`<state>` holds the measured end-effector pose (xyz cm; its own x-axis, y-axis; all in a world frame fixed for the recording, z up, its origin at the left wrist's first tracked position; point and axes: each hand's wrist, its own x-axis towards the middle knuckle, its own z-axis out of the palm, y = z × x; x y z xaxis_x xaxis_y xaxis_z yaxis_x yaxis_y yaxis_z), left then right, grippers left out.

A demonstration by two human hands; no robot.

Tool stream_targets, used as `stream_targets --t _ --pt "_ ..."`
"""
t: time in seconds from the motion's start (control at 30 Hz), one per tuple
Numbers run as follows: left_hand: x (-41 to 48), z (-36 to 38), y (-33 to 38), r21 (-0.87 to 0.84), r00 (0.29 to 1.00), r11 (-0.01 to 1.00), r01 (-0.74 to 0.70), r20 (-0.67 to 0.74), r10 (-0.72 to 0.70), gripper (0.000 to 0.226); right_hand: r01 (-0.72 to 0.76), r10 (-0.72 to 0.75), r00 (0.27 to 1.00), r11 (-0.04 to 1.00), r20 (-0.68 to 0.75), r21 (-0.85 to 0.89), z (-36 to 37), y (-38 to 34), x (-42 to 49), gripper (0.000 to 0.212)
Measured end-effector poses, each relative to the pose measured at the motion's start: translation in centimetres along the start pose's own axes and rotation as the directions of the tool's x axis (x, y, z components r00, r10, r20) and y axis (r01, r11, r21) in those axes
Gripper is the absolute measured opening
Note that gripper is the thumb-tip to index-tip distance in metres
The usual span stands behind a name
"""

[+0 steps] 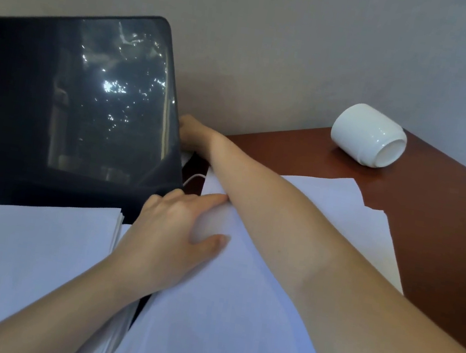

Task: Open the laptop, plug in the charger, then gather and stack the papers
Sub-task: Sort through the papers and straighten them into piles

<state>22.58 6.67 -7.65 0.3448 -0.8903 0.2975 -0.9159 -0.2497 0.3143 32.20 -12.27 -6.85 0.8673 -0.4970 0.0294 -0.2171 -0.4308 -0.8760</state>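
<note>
The right hand reaches past the right edge of the open laptop. Its fingers are hidden behind the screen, so I cannot tell whether they grip anything. A short loop of white cable shows just below that hand, with both ends out of sight. The laptop stands at the left of the bench, its dark screen upright and facing the person. Its left side is cut off and its keyboard is covered by a stack of papers. The left hand lies palm down on loose sheets, fingers straight and thumb spread. These sheets fan rightward, close to the bench's near right edge. Bare bench lies beyond them, where a white cup lies on its side.
</note>
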Motion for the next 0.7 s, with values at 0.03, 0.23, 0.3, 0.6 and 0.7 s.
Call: stream_targets --t 0.03,0.23,0.3,0.6,0.7 --pt "-0.1 0.0 0.1 -0.001 1.000 1.000 0.013 0.005 -0.013 0.053 -0.024 0.024 0.998 1.000 -0.060 0.010 -1.1 -0.1 -0.9 0.014" --pt "-0.2 0.0 0.0 -0.034 0.999 0.999 0.030 0.012 -0.030 0.053 -0.074 0.142 0.944 0.970 -0.299 0.230 -6.5 2.5 -3.9 0.027" --pt "-0.2 0.0 0.0 -0.042 0.999 0.999 0.032 0.010 -0.032 0.053 -0.048 0.151 0.906 0.965 -0.395 0.257 -7.3 3.0 -4.8 0.022" --pt "-0.3 0.2 -0.4 -0.043 1.000 0.999 0.000 0.003 0.000 0.052 0.009 0.154 0.688 0.975 -0.709 0.220 -10.8 2.1 -10.2 0.017" --pt "-0.3 0.1 -0.4 -0.044 1.000 0.999 -0.005 0.016 0.005 0.054 0.103 0.140 0.590 0.964 -0.795 0.246 -12.0 1.6 -12.5 0.016"
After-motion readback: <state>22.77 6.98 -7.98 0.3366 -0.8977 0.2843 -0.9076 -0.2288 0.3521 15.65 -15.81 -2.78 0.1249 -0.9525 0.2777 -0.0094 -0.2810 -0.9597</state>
